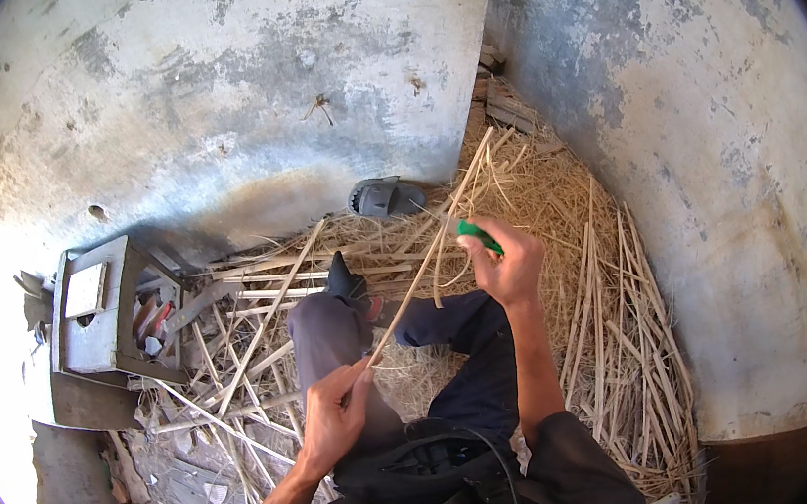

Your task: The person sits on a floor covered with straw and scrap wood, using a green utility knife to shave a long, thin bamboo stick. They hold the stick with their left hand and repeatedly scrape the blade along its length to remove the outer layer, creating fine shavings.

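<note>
A long, pale strip of split cane or bamboo (412,293) slants up and away from me over my knees. Its near end is pinched in my left hand (334,410), fingers closed above my left thigh. Farther up the strip, my right hand (505,262) is wrapped round the green handle of a knife (480,236). The thin blade points left and lies across the strip; whether its edge is in the strip is too small to tell. Next to the blade, a thin sliver (440,278) curls down from the strip.
Long cut strips (605,315) and shavings (551,184) cover the floor around my legs. A grey sandal (387,196) lies by the wall (344,76). At the left stands a battered wooden box (124,360) with odds and ends inside. Bricks (512,105) sit in the far corner.
</note>
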Available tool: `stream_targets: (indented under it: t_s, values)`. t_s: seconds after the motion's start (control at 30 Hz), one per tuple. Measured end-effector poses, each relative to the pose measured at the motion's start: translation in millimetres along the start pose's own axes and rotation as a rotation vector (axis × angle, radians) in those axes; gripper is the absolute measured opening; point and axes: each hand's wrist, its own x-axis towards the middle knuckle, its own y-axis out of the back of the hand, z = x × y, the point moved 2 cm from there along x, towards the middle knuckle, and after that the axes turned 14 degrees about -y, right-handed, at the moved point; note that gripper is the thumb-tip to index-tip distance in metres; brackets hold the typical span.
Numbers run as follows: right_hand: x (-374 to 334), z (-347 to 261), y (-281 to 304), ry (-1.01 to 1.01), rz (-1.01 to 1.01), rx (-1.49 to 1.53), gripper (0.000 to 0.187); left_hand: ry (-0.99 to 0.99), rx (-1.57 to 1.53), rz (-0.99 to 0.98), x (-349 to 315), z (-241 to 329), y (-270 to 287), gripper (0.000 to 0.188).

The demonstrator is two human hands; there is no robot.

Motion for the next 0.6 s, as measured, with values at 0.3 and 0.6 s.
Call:
stream_targets:
  t_s: [0.3,0.6]
  values:
    - [14.1,18.6,5.8,-0.116,0.026,-0.032,0.048,0.024,-0.006,-0.034,-8.7,-4.3,-0.3,0.027]
    - [54.2,133.3,52.7,-0.749,0.174,0.067,0.060,0.165,-0.084,-0.192,-43.8,-1.6,2.1,0.026]
